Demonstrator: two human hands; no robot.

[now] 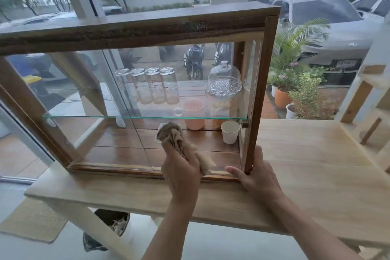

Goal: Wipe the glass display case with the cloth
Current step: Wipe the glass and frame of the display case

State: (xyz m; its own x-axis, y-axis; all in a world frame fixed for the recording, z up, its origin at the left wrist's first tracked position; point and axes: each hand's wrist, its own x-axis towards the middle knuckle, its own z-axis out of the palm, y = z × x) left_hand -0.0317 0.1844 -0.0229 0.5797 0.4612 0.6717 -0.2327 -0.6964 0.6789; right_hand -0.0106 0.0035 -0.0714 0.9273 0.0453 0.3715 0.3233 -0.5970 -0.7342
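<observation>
Glass display case stands on the tabletop ahead of both hands. From the head view, my left hand is clenched around the bunched cloth, pressing it low on the front pane. My right hand grips the case's near right corner post. Pushing too hard could slide the case or rattle the upturned glasses above my left hand. I judge there is open pane up and leftward; the frame's bottom rail lies just below.
</observation>
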